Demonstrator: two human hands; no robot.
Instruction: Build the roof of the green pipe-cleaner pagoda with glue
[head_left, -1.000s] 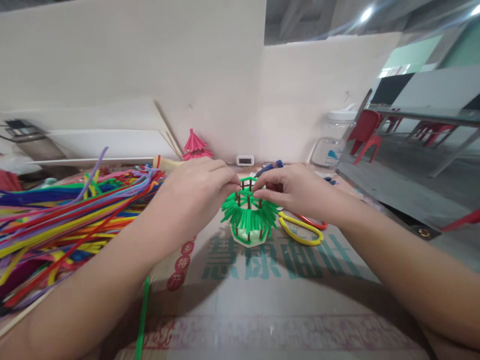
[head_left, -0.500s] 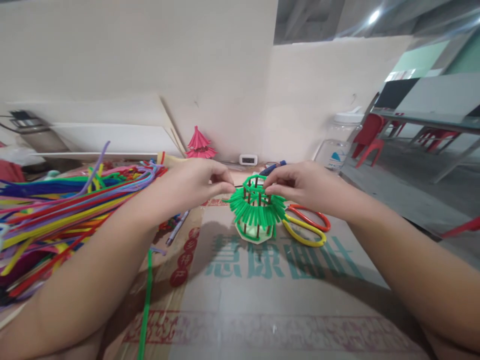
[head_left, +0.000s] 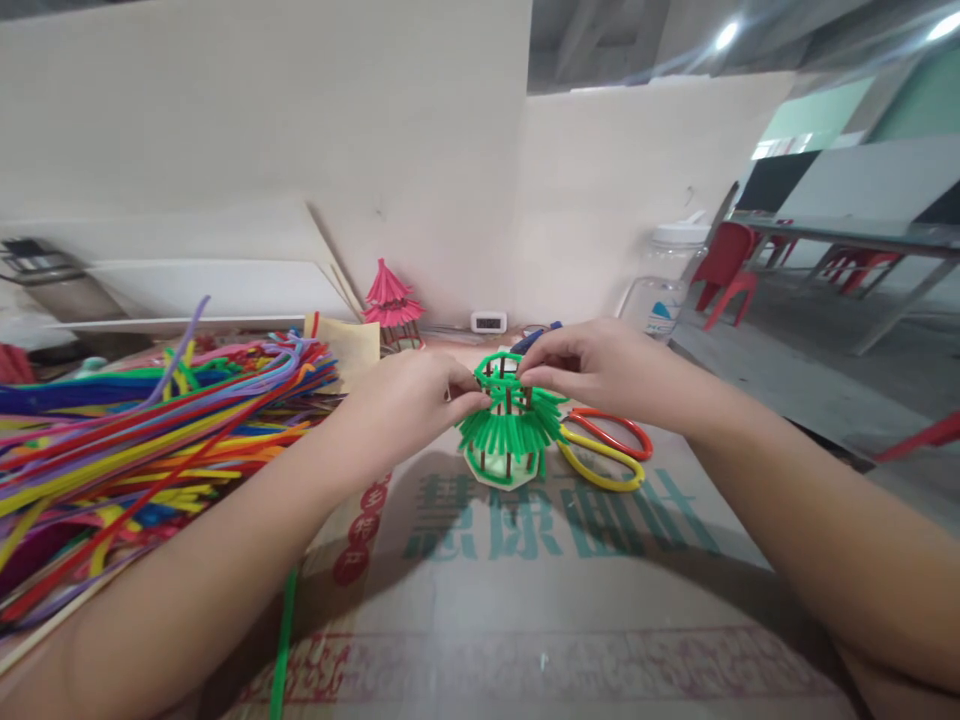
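Note:
A small pavilion model (head_left: 510,437) of green pipe cleaners stands upright on a pale many-sided base. It has dark brown posts, a skirt of green strips round its middle and a green ring on top. My left hand (head_left: 431,395) pinches at its upper left side, just above the skirt, thumb and forefinger closed. On the other side, the fingers of my right hand (head_left: 600,368) are closed at the upper right, by the top ring. My fingertips hide exactly which strips they grip. Scissors (head_left: 607,470) with yellow and red handles lie right beside the model.
Many coloured pipe cleaners (head_left: 187,420) are heaped on the left. A single green pipe cleaner (head_left: 283,640) lies near my left forearm. Behind stand a pink pavilion model (head_left: 392,300), a small digital clock (head_left: 489,322) and a clear plastic bottle (head_left: 664,285). Printed cardboard (head_left: 480,620) covers the tabletop.
My left hand has moved slightly down and inward over the model's upper left side. The right hand stays at the upper ring. The whole view has shifted a little.

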